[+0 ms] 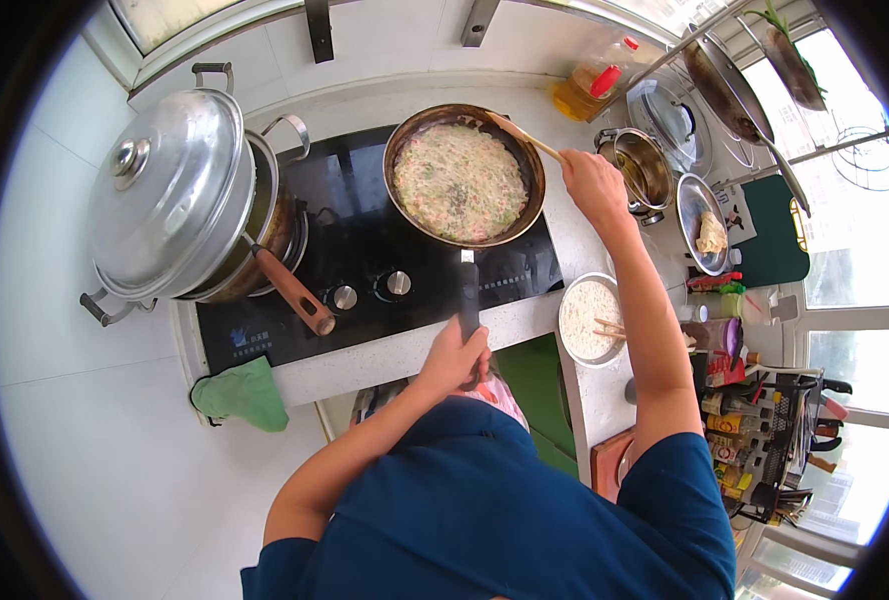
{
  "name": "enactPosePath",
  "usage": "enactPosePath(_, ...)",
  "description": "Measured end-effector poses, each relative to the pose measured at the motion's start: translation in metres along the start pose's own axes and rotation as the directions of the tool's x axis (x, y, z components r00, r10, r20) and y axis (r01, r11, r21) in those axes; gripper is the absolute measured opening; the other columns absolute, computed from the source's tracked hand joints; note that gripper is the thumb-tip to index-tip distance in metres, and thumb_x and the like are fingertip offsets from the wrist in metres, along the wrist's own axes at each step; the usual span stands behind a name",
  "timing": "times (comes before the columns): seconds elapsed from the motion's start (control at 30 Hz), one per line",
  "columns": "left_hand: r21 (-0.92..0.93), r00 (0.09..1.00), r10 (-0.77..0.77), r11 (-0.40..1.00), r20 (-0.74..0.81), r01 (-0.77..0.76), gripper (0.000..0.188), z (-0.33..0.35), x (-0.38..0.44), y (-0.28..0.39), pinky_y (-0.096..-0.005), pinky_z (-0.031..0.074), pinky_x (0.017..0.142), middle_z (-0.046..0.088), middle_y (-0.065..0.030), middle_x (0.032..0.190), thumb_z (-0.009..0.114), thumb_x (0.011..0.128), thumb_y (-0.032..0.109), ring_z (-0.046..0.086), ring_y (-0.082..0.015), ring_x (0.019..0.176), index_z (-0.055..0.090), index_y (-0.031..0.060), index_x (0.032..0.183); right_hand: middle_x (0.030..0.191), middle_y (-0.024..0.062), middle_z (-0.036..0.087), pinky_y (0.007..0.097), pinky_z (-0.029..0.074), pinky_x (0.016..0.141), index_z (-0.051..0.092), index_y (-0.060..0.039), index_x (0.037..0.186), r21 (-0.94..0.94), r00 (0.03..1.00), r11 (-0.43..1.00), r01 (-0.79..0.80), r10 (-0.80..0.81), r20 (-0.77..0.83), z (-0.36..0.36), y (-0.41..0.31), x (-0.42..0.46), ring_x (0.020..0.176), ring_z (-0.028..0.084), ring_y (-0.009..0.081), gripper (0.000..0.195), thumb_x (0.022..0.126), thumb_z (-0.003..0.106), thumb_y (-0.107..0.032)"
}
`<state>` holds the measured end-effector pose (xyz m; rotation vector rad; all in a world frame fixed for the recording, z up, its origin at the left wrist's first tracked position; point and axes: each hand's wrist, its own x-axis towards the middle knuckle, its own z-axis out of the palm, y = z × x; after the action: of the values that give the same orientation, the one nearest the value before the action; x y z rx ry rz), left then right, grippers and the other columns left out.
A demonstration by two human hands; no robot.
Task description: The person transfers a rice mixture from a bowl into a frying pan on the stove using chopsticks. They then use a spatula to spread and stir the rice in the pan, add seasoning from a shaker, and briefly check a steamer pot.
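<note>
A dark frying pan (532, 191) sits on the right side of the black glass hob. Spread across its bottom is a pale batter (459, 180) flecked with green and red bits. My left hand (456, 354) is closed around the pan's black handle (469, 289), which points toward my body. My right hand (594, 182) grips a wooden spatula (527, 136). The spatula's flat end lies at the pan's upper right rim, beside the edge of the batter.
On the hob's (302, 277) left stand a large lidded steamer pot (174, 195) and a wooden-handled pan (291, 289). A bowl of pale mixture (591, 319) with chopsticks is under my right forearm. Behind are a steel pot (643, 161) and an oil bottle (583, 86). A green cloth (242, 396) hangs at the counter's front.
</note>
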<state>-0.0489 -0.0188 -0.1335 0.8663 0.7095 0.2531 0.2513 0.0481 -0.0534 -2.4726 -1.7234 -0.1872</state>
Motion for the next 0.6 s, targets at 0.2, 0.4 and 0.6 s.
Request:
enactPosePath(0.2,0.153,1.0,-0.014,0.988,0.011,0.012,0.016,-0.025,-0.003,0.022,-0.026,0.043,0.045,0.051,-0.0034,0.066,0.054,0.097,0.019,0.053,-0.0107,0.053,0.044,0.0064,0.097,0.092,0.0182,0.068,0.0457,0.051,0.078,0.065,-0.0047,0.09,-0.028,0.996,0.998,-0.052,0.054,0.067,0.022,-0.007,0.016,0.09,0.065,0.0373,0.02,0.088,0.047,-0.014)
enactPosePath(0.4,0.142,0.999,-0.04,0.989,0.022,0.037,0.012,-0.04,0.0,0.028,-0.0276,0.047,0.046,0.05,-0.0029,0.065,0.052,0.096,0.014,0.051,-0.0109,0.05,0.045,0.0044,0.098,0.094,0.0179,0.068,0.0462,0.051,0.078,0.064,-0.0063,0.09,0.035,0.995,0.998,0.046,-0.049,0.086,0.025,-0.005,0.03,0.091,0.064,0.0378,0.02,0.088,0.046,-0.014)
enactPosePath(0.6,0.191,0.998,-0.053,0.981,0.021,0.048,0.017,-0.05,-0.004,0.039,-0.0274,0.046,0.047,0.051,-0.003,0.063,0.053,0.096,0.018,0.052,-0.011,0.05,0.05,0.0026,0.103,0.094,0.0167,0.067,0.0461,0.05,0.08,0.066,-0.0114,0.108,-0.006,0.993,0.997,0.073,-0.072,0.094,0.017,0.011,0.032,0.093,0.063,0.0356,0.026,0.093,0.048,-0.023)
